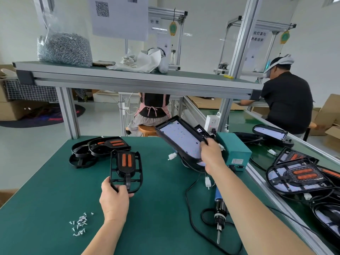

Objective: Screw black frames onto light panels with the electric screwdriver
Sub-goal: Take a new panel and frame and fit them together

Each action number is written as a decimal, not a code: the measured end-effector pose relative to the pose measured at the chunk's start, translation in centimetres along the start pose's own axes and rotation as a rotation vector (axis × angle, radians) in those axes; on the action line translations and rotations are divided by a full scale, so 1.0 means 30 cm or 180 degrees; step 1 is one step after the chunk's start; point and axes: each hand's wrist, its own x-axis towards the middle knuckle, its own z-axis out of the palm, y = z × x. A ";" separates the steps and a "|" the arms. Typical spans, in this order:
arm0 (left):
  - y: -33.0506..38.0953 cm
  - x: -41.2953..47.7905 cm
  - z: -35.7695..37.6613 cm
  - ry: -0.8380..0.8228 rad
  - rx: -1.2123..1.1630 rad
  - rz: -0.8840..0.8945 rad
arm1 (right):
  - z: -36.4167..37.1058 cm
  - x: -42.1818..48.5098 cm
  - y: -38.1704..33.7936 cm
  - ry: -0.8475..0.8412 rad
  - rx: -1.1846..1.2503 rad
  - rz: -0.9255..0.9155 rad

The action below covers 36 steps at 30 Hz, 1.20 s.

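Screwdriver (219,212) lies idle; your left hand (114,197) grips a frame (126,170), your right hand (211,155) holds a panel (182,138) tilted, likely for joining.

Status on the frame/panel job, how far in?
Done, apparently: framed panels stacked at right. In hand: left hand grips a black frame, right hand holds a bare light panel tilted up. Left: mate them, then drive screws; loose screws and the electric screwdriver lie untouched, spare frames wait at back left.
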 end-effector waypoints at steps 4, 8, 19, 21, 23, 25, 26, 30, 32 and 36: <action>-0.006 -0.005 -0.013 0.0034 -0.0124 -0.0084 | 0.045 -0.141 0.039 -0.0660 0.0877 0.0841; -0.009 -0.003 -0.021 0.0088 -0.0142 -0.0110 | 0.097 -0.291 0.081 -0.1042 0.1133 0.1067; -0.028 0.013 -0.011 0.0093 -0.0089 -0.0008 | 0.108 -0.525 0.123 -0.0952 0.2367 0.1721; -0.031 0.017 -0.008 0.0089 -0.0137 -0.0012 | 0.095 -0.571 0.100 -0.0904 0.2616 0.1669; -0.035 0.022 -0.006 0.0124 -0.0159 -0.0002 | 0.089 -0.635 0.069 -0.1153 0.3008 0.1824; -0.035 0.018 -0.005 0.0155 -0.0152 0.0016 | 0.093 -0.700 0.050 -0.1404 0.3207 0.1956; -0.034 0.017 -0.006 0.0186 -0.0138 0.0039 | 0.097 -0.724 0.047 -0.1502 0.3301 0.1987; -0.027 0.019 -0.016 0.0272 -0.0020 0.0105 | 0.132 -0.763 0.074 -0.1608 0.3144 0.2360; -0.031 0.026 -0.018 0.0267 -0.0039 0.0079 | 0.149 -0.765 0.093 -0.1573 0.2728 0.2347; -0.025 0.029 -0.018 0.0235 -0.0113 -0.0012 | 0.172 -0.728 0.134 -0.1085 0.2110 0.1921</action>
